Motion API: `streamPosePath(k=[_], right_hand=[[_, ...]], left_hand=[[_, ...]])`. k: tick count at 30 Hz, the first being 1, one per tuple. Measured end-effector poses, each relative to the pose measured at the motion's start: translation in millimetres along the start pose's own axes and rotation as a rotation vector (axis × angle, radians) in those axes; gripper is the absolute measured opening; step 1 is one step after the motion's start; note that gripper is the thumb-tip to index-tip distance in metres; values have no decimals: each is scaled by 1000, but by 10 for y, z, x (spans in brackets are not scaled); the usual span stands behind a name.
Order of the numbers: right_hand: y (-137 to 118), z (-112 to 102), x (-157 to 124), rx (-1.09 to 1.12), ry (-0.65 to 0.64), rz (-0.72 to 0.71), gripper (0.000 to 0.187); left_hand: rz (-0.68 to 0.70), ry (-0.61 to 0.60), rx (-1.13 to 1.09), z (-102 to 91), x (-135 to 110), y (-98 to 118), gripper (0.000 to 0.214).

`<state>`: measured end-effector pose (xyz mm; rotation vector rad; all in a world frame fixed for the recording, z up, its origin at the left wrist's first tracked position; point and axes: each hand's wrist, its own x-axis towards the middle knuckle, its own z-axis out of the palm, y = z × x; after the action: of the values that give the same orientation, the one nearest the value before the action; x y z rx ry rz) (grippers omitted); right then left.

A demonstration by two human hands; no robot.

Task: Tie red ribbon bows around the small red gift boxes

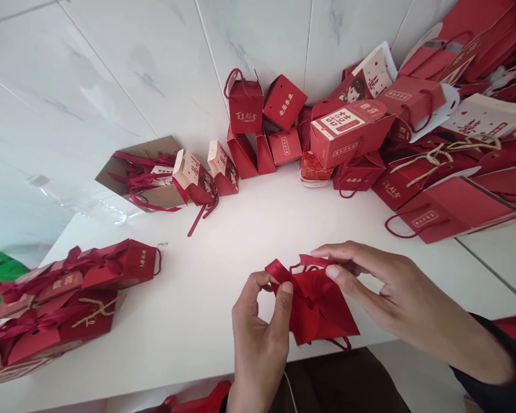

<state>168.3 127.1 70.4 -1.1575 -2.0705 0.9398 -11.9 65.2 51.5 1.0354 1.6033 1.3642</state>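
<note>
One red gift box (pixel 333 312) at the counter (pixel 198 298) edge; left hand (pixel 260 327) and right hand (pixel 391 287) each pinching its red ribbon (pixel 277 269). Beyond: one open cardboard carton (pixel 165 147).

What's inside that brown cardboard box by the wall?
Jumbled dark red ribbons and a pale printed piece show inside the cardboard box. Whatever lies beneath them is covered.

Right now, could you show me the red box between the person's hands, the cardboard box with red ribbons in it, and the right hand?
Red box (pixel 325 316): head view, on its upturned face.
Cardboard box (pixel 161 147): head view, on its back wall.
Right hand (pixel 384 281): head view, on its back.
</note>
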Motion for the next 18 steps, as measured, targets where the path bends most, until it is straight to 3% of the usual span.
streamPosePath(k=[4, 7, 9, 13, 15, 18], right_hand=[[-31, 40, 3, -49, -40, -65, 29], [-58, 76, 27, -10, -85, -130, 30], [-61, 86, 37, 27, -102, -113, 21], [-57, 78, 42, 24, -53, -29, 12], [-61, 75, 40, 34, -43, -14, 12], [-58, 72, 27, 70, -25, 30, 12]], left_hand=[[133, -53, 30, -36, 18, 27, 11], [193, -211, 108, -77, 33, 31, 12], [159, -272, 134, -94, 22, 16, 11], [17, -178, 77, -81, -33, -26, 14], [17, -230, 106, -57, -47, -42, 26], [69, -307, 226, -10, -33, -73, 14]])
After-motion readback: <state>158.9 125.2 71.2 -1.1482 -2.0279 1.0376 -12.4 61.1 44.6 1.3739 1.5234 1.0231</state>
